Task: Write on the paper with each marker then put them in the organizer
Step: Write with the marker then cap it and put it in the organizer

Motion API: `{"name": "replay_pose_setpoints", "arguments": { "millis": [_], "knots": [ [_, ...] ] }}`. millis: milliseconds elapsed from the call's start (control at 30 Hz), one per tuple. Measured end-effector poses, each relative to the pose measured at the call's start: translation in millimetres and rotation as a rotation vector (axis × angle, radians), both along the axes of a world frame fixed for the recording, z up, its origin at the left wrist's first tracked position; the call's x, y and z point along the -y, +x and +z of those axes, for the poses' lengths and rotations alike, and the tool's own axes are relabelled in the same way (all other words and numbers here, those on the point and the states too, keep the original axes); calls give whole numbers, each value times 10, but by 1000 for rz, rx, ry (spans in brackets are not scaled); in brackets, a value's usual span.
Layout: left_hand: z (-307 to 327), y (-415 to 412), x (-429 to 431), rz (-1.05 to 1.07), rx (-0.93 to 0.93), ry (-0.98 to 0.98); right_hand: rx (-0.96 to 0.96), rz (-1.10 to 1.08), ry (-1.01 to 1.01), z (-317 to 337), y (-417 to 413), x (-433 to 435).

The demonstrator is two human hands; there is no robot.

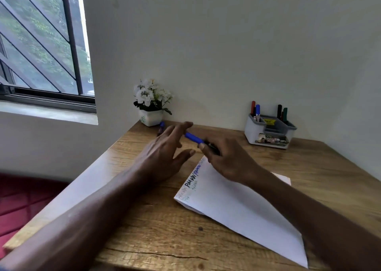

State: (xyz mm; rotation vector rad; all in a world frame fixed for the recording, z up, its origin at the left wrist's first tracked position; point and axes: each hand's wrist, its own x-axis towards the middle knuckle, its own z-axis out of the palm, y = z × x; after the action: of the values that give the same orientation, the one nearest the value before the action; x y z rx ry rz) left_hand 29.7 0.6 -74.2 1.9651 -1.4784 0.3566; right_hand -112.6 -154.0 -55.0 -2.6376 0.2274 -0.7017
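My right hand (224,159) grips a blue marker (193,138) above the top of the white paper (243,206), the blue capped end pointing left. My left hand (165,157) is spread just left of it, fingertips touching the marker's blue end. The paper lies tilted on the wooden desk (156,235) and carries handwriting in black, blue and fainter colours near its upper left edge. A second blue marker (161,128) lies on the desk beyond my left hand. The grey-white organizer (269,133) at the back right holds red, blue, black and green markers.
A white pot of white flowers (151,102) stands at the desk's back left corner against the wall. A barred window is at the upper left. A red cushion (20,200) lies below the desk's left edge.
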Motion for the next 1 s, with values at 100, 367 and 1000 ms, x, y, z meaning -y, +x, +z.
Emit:
{"name": "replay_pose_setpoints", "arguments": {
  "millis": [100,367,1000],
  "knots": [
    [8,-79,30,-90,97,-42,-14,45,-5,-188,-52,21],
    [55,-137,23,-111,80,-178,45,66,-168,-265,-44,-1],
    [-38,87,74,174,-73,-321,113,12,113,-158,-109,242]
  ]
}}
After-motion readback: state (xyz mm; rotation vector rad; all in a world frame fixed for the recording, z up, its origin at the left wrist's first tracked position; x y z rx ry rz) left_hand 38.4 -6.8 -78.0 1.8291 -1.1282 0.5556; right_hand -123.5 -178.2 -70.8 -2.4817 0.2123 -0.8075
